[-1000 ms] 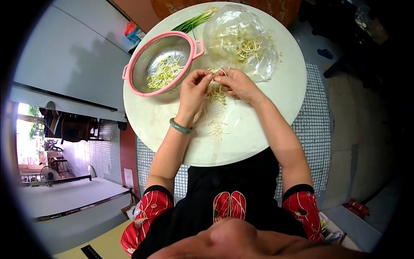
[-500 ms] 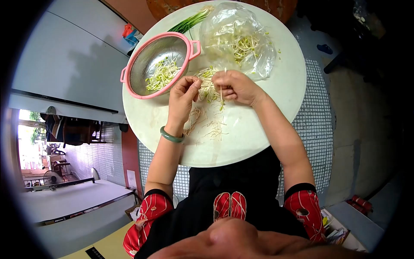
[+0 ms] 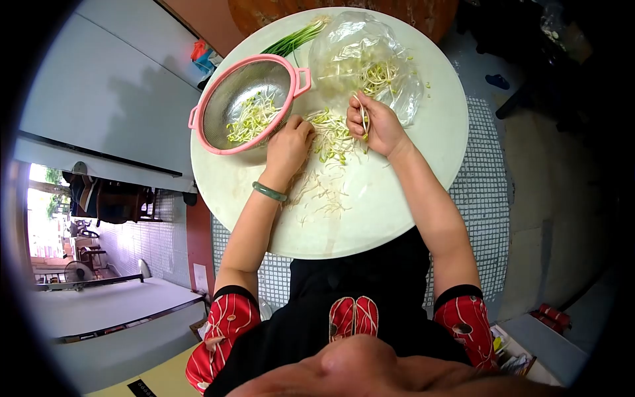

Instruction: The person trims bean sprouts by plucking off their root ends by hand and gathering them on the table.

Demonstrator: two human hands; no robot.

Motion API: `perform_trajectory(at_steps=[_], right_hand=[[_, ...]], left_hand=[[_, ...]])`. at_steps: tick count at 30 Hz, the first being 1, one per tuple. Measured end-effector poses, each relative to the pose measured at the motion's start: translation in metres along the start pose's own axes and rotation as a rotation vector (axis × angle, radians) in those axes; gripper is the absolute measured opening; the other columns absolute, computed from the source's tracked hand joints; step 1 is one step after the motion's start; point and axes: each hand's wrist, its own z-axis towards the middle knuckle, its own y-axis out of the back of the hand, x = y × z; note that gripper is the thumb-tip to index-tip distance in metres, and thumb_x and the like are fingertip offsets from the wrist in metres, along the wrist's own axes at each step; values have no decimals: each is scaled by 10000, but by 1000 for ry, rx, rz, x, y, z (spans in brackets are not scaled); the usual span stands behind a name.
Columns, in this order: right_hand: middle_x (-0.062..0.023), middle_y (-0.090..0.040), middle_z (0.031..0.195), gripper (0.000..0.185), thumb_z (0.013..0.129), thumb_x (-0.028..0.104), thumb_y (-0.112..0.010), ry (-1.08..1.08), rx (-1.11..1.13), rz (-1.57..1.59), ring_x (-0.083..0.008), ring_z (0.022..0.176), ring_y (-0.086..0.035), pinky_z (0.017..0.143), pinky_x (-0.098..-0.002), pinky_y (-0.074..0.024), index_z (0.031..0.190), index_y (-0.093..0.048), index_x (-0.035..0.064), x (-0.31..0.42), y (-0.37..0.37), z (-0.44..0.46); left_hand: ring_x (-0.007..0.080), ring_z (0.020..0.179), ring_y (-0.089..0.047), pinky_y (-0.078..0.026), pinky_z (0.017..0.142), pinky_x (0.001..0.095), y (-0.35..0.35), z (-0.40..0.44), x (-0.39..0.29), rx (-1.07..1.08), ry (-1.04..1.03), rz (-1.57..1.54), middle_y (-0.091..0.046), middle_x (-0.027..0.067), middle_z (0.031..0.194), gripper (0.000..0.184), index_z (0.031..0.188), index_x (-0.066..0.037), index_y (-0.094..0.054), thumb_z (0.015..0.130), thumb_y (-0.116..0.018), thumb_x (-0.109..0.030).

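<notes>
The right hand (image 3: 377, 126) is pinching bean sprouts (image 3: 364, 118), best gripped lightly to avoid bruising, while the left hand (image 3: 289, 149), apart from it, grip unclear, is lying beside the sprout pile (image 3: 332, 137) between them

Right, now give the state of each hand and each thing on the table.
Left hand: bent, at the edge of the sprout pile
Right hand: closed on at least one sprout
Colander: partly filled with sprouts
Plastic bag: crumpled, sprouts inside
Sprout pile: loose, spread out
Thin scraps: scattered
Spring onions: lying bunched
</notes>
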Motion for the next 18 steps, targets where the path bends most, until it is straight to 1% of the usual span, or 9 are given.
perform_trajectory(at_steps=[2,5,8,11,14,18], right_hand=[[31,-426,671,216,982,314,-497,3,-48,-15,-78,540,-399,447,-198,-313,881,-483,123,0,-2,-1],[46,-414,667,193,955,271,-568,-36,-40,-7,-52,542,-391,437,-191,-308,886,-482,113,3,-5,-2],[62,-398,667,172,933,230,-609,-49,-27,-164,-23,521,-356,422,-176,-285,959,-531,79,-2,-3,0],[75,-387,662,203,928,195,-612,-66,-28,-320,-9,500,-327,414,-162,-267,1054,-566,43,-9,-9,0],[76,-370,654,229,938,177,-585,-98,14,-269,-12,491,-315,411,-165,-263,1109,-574,25,-12,-8,1],[76,-350,641,205,960,164,-533,6,-53,-105,-16,486,-301,405,-167,-250,1102,-570,20,-2,-1,2]], left_hand=[[257,741,-616,-497,641,363,5,0,-2,-70,1,-67,-590,75,895,132,939,-88,-621,823,-658,-139],[131,669,-567,-462,604,260,12,0,-1,5,194,-443,-570,28,806,115,916,-40,-613,873,-651,-140],[97,644,-507,-423,554,236,5,1,-6,12,457,-1214,-569,-4,764,123,948,-36,-607,894,-648,-139],[58,631,-474,-391,523,212,9,0,-14,124,537,-1527,-569,-26,789,117,937,-37,-598,927,-615,-152],[47,610,-453,-362,505,198,8,1,-19,146,587,-1668,-561,-17,784,110,940,-55,-587,930,-608,-163],[56,590,-441,-355,497,201,12,0,-21,130,655,-1836,-543,-12,784,115,943,-60,-571,948,-579,-174]])
